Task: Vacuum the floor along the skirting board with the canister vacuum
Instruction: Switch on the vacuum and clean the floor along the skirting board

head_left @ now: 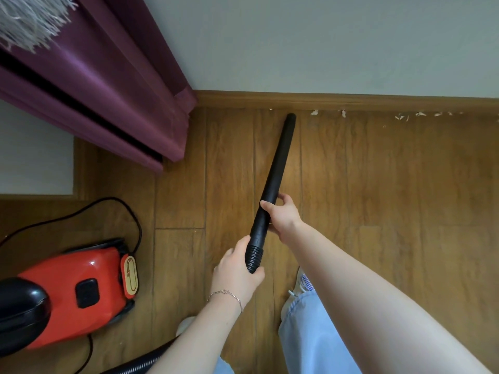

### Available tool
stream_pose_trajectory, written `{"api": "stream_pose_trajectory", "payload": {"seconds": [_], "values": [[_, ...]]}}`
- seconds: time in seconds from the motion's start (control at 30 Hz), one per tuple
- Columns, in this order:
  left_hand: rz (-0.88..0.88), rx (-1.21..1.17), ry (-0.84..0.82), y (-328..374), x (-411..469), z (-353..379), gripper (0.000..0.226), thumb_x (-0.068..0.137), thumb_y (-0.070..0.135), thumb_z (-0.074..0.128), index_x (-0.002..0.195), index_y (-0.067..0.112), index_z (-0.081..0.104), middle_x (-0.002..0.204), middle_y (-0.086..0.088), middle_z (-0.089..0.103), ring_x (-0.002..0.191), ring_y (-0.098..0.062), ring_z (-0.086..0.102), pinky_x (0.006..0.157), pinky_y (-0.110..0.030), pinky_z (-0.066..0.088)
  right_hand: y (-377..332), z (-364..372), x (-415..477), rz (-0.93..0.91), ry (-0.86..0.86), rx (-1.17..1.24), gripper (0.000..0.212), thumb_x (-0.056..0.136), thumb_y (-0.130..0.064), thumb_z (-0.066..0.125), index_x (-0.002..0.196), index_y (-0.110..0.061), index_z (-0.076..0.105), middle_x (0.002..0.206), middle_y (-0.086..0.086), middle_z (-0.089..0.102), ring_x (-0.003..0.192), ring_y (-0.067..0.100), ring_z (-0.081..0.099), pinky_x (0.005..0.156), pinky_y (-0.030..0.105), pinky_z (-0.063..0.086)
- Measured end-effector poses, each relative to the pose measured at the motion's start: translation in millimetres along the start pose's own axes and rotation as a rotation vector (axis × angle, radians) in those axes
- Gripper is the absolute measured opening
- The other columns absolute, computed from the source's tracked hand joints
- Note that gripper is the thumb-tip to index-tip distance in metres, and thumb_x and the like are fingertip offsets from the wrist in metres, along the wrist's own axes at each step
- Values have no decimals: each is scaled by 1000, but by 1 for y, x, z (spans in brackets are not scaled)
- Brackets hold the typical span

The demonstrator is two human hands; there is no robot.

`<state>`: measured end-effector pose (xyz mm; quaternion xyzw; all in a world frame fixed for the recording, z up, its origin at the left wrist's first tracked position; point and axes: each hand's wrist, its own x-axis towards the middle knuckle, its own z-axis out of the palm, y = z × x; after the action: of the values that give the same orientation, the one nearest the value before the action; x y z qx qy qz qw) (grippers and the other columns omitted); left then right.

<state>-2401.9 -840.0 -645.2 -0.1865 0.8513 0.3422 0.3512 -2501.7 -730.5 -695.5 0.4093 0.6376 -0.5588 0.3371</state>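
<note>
A black vacuum wand [279, 157] slants from my hands up to the wooden skirting board [351, 101], its tip on the floor just below the board. My right hand [282, 215] grips the wand's middle. Lower down, my left hand [236, 271] holds its ribbed end where the hose joins. The red and black canister vacuum [67, 292] sits on the wooden floor at the lower left. Several pale scraps of debris [405, 116] lie along the board to the right of the tip.
A purple curtain [108, 85] hangs down to the floor at the left, close to the wand's tip. A black power cord [116, 202] loops behind the canister. The ribbed hose [140, 365] runs along the bottom edge. My legs in light jeans [310, 333] stand below.
</note>
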Motion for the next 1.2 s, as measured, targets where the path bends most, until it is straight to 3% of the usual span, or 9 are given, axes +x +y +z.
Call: {"api": "stream_pose_trajectory", "payload": {"seconds": [0.2,0.37,0.9,1.07,1.2], "values": [[-56,-119,69,-2,-8,0,64,80,30,62,136,36,32,111,5,51,90,-16,55,72,-30,51,-6,19,-3,-36,-54,-85,59,92,-18,59,144,-22,32,123,10,59,103,29,62,89,46,53],[-64,-142,81,-2,-10,-7,65,80,31,63,137,36,32,111,7,49,90,-17,58,74,-35,54,-11,26,-5,-46,-90,-118,60,92,-19,58,146,-22,31,126,9,58,107,29,61,92,45,52],[0,-79,4,41,-11,9,63,81,33,61,138,37,32,111,5,52,93,-16,56,79,-34,53,-20,-29,-4,-42,-7,-79,51,94,-14,55,142,-18,37,103,4,58,101,29,61,89,47,53],[-59,-148,63,43,-18,8,60,79,31,62,132,36,35,110,3,52,92,-20,57,79,-39,53,-30,-13,-7,-60,-88,-205,60,94,-17,54,147,-19,27,131,11,55,112,31,59,93,45,51],[-77,-137,84,32,-16,-3,61,79,32,62,134,35,35,113,4,52,93,-20,58,79,-39,53,-33,5,-6,-41,-124,-209,59,94,-16,55,146,-19,30,130,11,56,111,31,60,93,45,51]]}}
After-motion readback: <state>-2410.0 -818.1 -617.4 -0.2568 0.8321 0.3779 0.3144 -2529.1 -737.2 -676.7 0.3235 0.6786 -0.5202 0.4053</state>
